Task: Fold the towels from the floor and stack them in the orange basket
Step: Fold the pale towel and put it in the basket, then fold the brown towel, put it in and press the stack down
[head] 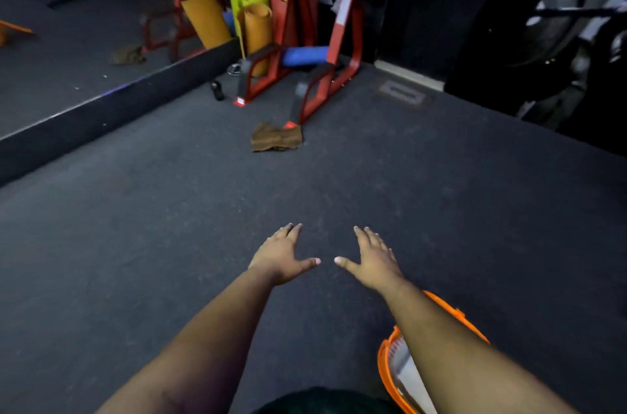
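Observation:
A crumpled brown towel (pixel 275 141) lies on the dark floor ahead, against the foot of a red metal rack. My left hand (pixel 281 254) and my right hand (pixel 371 257) are stretched out side by side over bare floor, palms down, fingers spread, holding nothing. Both are well short of the towel. The orange basket (pixel 385 366) stands at the lower right, partly hidden under my right forearm; something white and light-coloured shows inside it.
The red rack (pixel 325 74) holds rolled orange and green mats (pixel 258 30) and a blue roll (pixel 305 55). A wall mirror on the left, above a black baseboard (pixel 101 115), reflects the floor and the towel. Dark gym equipment (pixel 559 40) fills the right.

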`<state>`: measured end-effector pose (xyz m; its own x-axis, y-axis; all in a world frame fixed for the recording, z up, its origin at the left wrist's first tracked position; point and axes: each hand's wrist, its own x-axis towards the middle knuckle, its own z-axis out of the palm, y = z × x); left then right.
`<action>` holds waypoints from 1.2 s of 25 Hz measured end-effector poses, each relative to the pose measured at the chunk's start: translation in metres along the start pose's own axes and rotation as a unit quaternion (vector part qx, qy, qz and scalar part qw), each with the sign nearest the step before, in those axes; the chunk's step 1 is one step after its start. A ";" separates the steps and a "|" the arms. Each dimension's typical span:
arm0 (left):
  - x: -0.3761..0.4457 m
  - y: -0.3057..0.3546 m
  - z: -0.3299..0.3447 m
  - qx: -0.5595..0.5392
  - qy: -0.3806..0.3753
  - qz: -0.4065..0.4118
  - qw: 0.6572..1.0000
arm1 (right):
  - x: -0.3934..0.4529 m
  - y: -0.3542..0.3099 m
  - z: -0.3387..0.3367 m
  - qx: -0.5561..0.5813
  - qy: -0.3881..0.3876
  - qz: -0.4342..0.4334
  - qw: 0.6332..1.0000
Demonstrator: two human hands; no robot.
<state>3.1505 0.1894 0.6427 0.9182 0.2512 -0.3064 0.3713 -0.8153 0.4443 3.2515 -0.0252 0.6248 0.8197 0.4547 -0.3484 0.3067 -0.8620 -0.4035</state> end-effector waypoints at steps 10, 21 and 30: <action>0.157 -0.069 -0.093 -0.009 0.018 -0.047 0.999 | 0.207 -0.094 -0.045 -0.005 -0.010 -0.044 0.999; 0.339 -0.126 -0.184 -0.034 0.012 -0.086 0.996 | 0.427 -0.178 -0.089 -0.032 -0.053 -0.095 0.994; 0.492 -0.240 -0.284 -0.041 -0.038 -0.085 0.995 | 0.596 -0.287 -0.093 -0.039 -0.060 -0.057 0.996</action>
<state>3.5523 0.6562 0.6244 0.8296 0.3382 -0.4443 0.5324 -0.7191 0.4466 3.6971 0.4723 0.6117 0.7156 0.5694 -0.4047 0.4344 -0.8164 -0.3805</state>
